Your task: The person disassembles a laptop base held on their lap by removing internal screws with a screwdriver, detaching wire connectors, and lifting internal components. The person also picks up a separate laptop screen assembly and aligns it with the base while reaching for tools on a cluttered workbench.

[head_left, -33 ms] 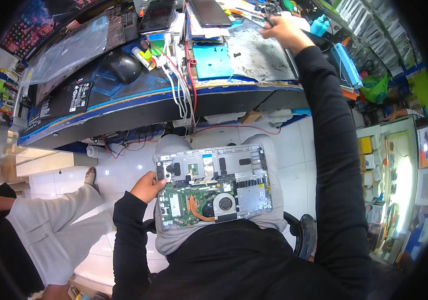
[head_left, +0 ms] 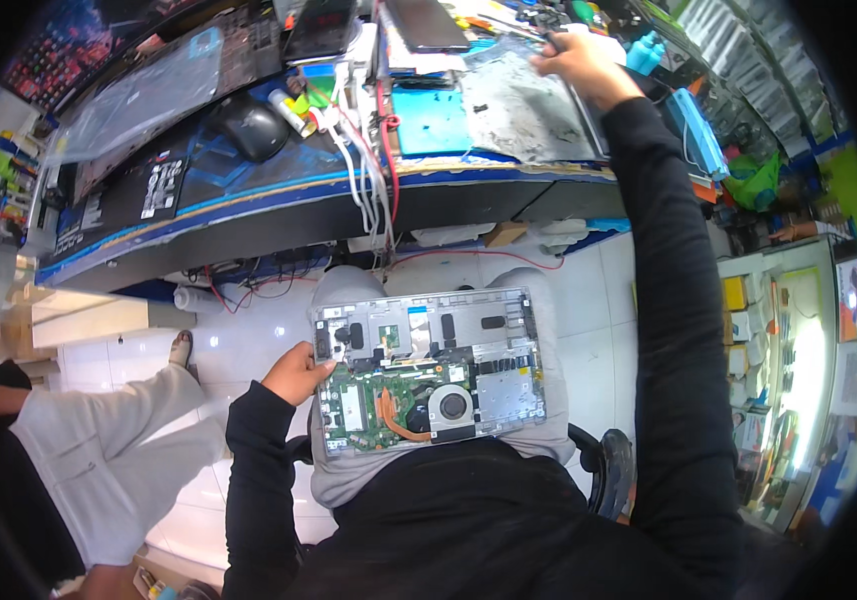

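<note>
An opened laptop base (head_left: 494,395), with green board, copper pipe and round fan exposed, rests across my lap. My left hand (head_left: 299,372) grips its left edge, thumb on top. At the upper right, my right hand (head_left: 594,70) is stretched out over the desk with fingers closed on a small dark item (head_left: 554,42), too small to identify, among scattered tools above a worn grey mat (head_left: 519,120).
The cluttered desk (head_left: 279,195) holds phones (head_left: 424,22), a black mouse (head_left: 249,128), cables (head_left: 369,180) and a blue pad (head_left: 429,120). Another person's legs (head_left: 129,450) are at my left. A lit shelving cabinet (head_left: 779,350) stands at my right.
The view has shifted slightly, and my right hand appears a little farther right in it. My left hand stays on the laptop's edge.
</note>
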Tool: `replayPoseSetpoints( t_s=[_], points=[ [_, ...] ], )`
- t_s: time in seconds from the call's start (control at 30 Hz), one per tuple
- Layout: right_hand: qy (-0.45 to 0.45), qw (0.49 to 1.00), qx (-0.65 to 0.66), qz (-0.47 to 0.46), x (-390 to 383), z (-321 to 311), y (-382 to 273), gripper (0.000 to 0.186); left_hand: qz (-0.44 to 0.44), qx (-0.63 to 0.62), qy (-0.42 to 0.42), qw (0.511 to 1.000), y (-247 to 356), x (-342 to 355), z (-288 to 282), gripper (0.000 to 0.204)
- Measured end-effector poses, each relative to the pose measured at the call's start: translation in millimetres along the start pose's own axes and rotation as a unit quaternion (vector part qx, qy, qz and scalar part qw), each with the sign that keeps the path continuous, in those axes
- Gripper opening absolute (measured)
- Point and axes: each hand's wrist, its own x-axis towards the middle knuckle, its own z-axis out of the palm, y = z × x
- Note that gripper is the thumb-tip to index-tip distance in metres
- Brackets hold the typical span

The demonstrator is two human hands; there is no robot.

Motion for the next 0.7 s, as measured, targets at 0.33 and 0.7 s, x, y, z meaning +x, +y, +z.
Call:
replayPoseSetpoints(
  t_s=[0.33,0.7],
  points=[
    [-0.064,0.983,0.154,-0.077,-193.1,28.4,-180.0,0.016,0.041,0.065,-0.060,0.995,6.4,-19.3,-21.6,0.030],
    [-0.305,0.896,0.315,-0.064,-253.7,229.7,-223.1,0.018,0.024,0.058,-0.093,0.994,22.1,-16.4,-27.4,0.028]
  ],
)
